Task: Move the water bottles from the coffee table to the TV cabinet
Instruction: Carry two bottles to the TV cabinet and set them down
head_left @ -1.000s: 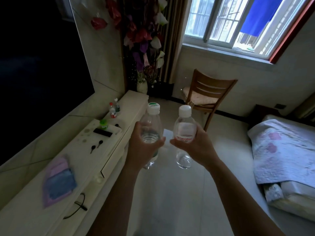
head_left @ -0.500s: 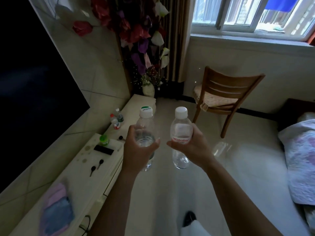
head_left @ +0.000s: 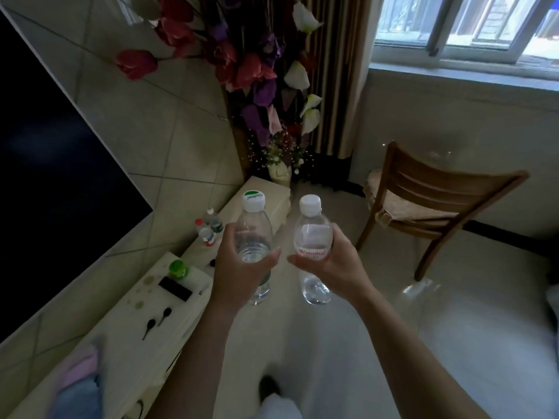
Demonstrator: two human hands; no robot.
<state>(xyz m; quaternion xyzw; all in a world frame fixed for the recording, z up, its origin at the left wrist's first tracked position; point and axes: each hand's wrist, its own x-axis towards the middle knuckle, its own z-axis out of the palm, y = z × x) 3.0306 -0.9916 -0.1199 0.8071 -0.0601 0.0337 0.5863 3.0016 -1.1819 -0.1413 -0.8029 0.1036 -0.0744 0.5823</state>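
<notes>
My left hand (head_left: 239, 269) grips a clear water bottle (head_left: 253, 225) with a green-and-white cap, held upright. My right hand (head_left: 331, 264) grips a second clear water bottle (head_left: 311, 237) with a white cap and a red-lettered label, also upright. Both bottles hang side by side in the air over the floor, just right of the cream TV cabinet (head_left: 127, 331). Two small bottles (head_left: 208, 229) stand on the cabinet top near the wall. The coffee table is out of view.
A black TV screen (head_left: 51, 164) fills the left wall. On the cabinet lie a green-lidded cup (head_left: 178, 269), a black remote (head_left: 175, 288), two keys (head_left: 157, 319) and a pink-blue cloth (head_left: 78, 385). A flower vase (head_left: 279, 173) and wooden chair (head_left: 435, 204) stand ahead.
I have walked forward along the cabinet; the chair, vase and small bottles are closer and the bed has slid out of view at right. Both hands still hold their bottles.
</notes>
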